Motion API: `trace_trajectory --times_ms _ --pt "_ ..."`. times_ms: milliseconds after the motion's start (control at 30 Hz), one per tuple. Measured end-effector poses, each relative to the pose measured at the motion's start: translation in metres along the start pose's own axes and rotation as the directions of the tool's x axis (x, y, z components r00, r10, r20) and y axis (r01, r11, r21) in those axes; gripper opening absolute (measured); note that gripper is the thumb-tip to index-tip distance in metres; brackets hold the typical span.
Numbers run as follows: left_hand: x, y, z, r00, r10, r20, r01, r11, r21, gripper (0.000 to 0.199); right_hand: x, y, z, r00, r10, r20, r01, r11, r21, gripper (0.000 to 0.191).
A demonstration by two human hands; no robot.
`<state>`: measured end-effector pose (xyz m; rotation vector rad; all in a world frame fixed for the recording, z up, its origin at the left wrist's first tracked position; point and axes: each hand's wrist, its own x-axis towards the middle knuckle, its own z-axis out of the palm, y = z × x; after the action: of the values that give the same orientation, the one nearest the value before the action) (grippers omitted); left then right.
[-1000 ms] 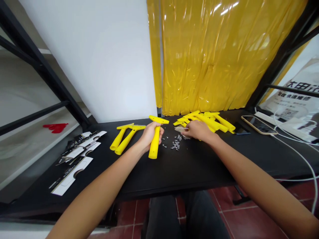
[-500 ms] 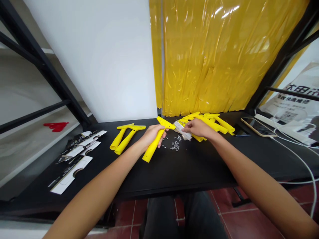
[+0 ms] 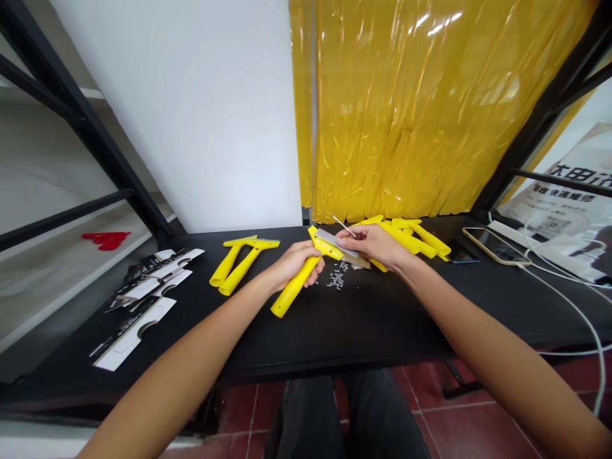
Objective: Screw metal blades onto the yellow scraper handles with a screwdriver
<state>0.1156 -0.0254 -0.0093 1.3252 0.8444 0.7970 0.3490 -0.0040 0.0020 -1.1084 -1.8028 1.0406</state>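
Note:
My left hand (image 3: 297, 262) is closed round a yellow T-shaped handle (image 3: 294, 290), its head pointing away from me. My right hand (image 3: 373, 244) pinches a flat grey metal plate (image 3: 328, 239) against the handle's head; a thin rod (image 3: 343, 225) also sticks out from its fingers. Small screws (image 3: 337, 279) lie scattered on the black table just below the hands. Under and beside my right hand are pale flat pieces (image 3: 356, 260) and a pile of yellow handles (image 3: 421, 241). Two more yellow tools (image 3: 243, 268) lie left of my left hand, with grey strips along their heads.
Black and white cards (image 3: 136, 335) lie at the table's left. On the right are a phone (image 3: 497, 245), a dark flat object (image 3: 463, 252), a white power strip (image 3: 549, 252) and loose white cables. A yellow plastic curtain (image 3: 396, 115) hangs behind.
My right hand has moved slightly left, bringing a metal plate from the pale pieces onto the handle's head. The handle in my left hand has shifted slightly and turned.

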Motion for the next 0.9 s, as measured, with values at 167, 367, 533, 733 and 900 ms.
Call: trace_trajectory --times_ms 167,367,533,733,900 --pt "-0.005 0.003 0.004 0.997 0.009 0.076 -0.011 0.999 0.030 0.015 -0.003 -0.002 0.026 0.998 -0.018 -0.066 0.020 0.999 0.028 0.031" --pt "-0.004 0.001 0.006 1.000 0.020 0.022 -0.023 0.990 0.140 0.019 -0.005 -0.004 0.040 0.994 0.009 -0.112 0.005 0.992 0.123 0.039" --pt "-0.002 -0.001 0.007 0.997 0.061 0.042 -0.069 0.976 0.205 0.023 -0.006 -0.004 0.039 0.999 0.022 -0.027 -0.019 0.995 0.098 0.038" --pt "-0.002 -0.001 0.008 0.997 0.075 0.018 -0.077 0.965 0.251 0.031 -0.006 0.000 0.039 1.000 0.005 0.021 -0.007 0.990 0.144 0.039" --pt "-0.001 -0.003 0.005 0.998 0.056 0.021 -0.060 0.970 0.237 0.031 -0.008 -0.002 0.034 0.982 0.082 0.172 -0.124 0.961 0.248 0.035"
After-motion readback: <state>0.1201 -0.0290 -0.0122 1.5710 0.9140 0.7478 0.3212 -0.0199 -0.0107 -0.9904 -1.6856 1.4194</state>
